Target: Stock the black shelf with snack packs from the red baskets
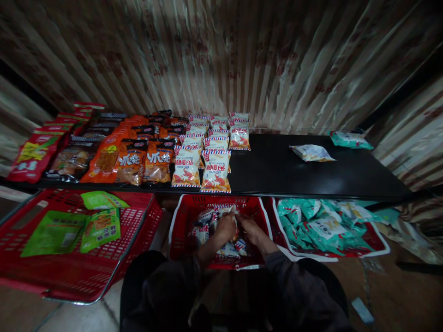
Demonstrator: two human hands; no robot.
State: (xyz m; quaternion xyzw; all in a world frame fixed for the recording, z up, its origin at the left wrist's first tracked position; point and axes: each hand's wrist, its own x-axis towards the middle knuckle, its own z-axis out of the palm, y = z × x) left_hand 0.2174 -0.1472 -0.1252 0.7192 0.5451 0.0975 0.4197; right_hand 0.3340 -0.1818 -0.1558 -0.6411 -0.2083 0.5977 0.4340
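Both my hands are down in the middle red basket [176, 216], which holds white, red and blue snack bags [228, 250]. My left hand [226, 228] is closed on a snack bag [236, 230], of which only a strip shows between the hands. Close on its right, my right hand [249, 228] has its fingers curled at the same bag; its fingertips are partly hidden. Matching snack bags [216, 170] stand in rows on the black shelf [266, 173] just beyond the basket.
Orange bags [159, 159], dark bags [71, 159] and red bags [38, 154] fill the shelf's left. A white bag [311, 153] and a teal bag [351, 139] lie at right. Red baskets flank mine, with green packets [102, 230] at left and teal bags [323, 228] at right.
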